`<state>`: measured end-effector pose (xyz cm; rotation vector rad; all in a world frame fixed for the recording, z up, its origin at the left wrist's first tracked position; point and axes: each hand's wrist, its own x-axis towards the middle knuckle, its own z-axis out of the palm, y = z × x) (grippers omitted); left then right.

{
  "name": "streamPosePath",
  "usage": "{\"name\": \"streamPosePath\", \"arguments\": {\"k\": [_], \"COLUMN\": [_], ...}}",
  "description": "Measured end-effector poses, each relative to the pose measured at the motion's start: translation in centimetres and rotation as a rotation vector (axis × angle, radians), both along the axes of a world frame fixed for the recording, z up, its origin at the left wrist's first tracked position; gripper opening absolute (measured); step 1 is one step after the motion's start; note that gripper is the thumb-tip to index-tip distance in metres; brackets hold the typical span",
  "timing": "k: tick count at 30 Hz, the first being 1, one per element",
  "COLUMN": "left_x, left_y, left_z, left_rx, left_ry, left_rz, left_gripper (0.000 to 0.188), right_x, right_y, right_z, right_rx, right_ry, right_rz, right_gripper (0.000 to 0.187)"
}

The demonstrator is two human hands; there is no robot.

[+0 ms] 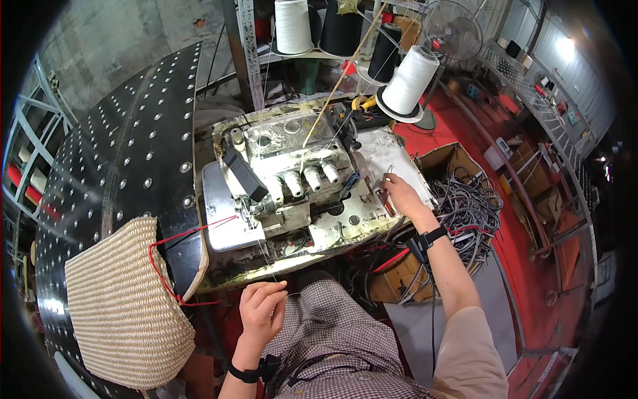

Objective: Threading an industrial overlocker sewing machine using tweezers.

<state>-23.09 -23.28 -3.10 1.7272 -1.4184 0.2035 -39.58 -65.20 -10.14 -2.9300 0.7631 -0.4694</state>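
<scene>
An overlock sewing machine [292, 159], greasy and worn, stands on the table in front of me. My left hand [262, 309] is below its front edge, thumb and forefinger pinched on a thin thread [267, 256] that runs down from the needle area. My right hand [404, 196] reaches over the right end of the machine table, fingers drawn together beside a small reddish-handled tool [386, 202]; what they grip is too small to make out. A woven beige bag [126, 306] rests at the left, a red cord [154, 259] trailing from it onto the metal plate [229, 209].
White thread cones [411, 80] and black ones [384, 53] stand behind the machine. A black studded board [133, 139] slopes at the left. On the right, a cardboard box [452, 159] overflows with grey cord scraps [468, 206] above the red floor. A fan [453, 36] stands behind.
</scene>
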Motion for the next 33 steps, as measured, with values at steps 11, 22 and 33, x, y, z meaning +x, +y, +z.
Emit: {"name": "streamPosePath", "arguments": {"k": [11, 22, 33], "left_x": [-0.4, -0.4, 0.8], "left_y": [-0.1, -0.1, 1.7], "left_z": [-1.9, -2.0, -3.5], "left_rx": [-0.075, -0.109, -0.120], "left_ry": [0.284, 0.575, 1.104], "left_rz": [0.087, 0.035, -0.203], "left_gripper": [0.009, 0.007, 0.008], "right_x": [7.8, 7.8, 0.7], "right_y": [10.9, 12.1, 21.2], "right_z": [8.2, 5.7, 1.7], "right_rx": [0.312, 0.580, 1.924], "right_ry": [-0.668, -0.642, -0.896], "right_rz": [0.028, -0.091, -0.285], "right_gripper": [0.022, 0.011, 0.020]}}
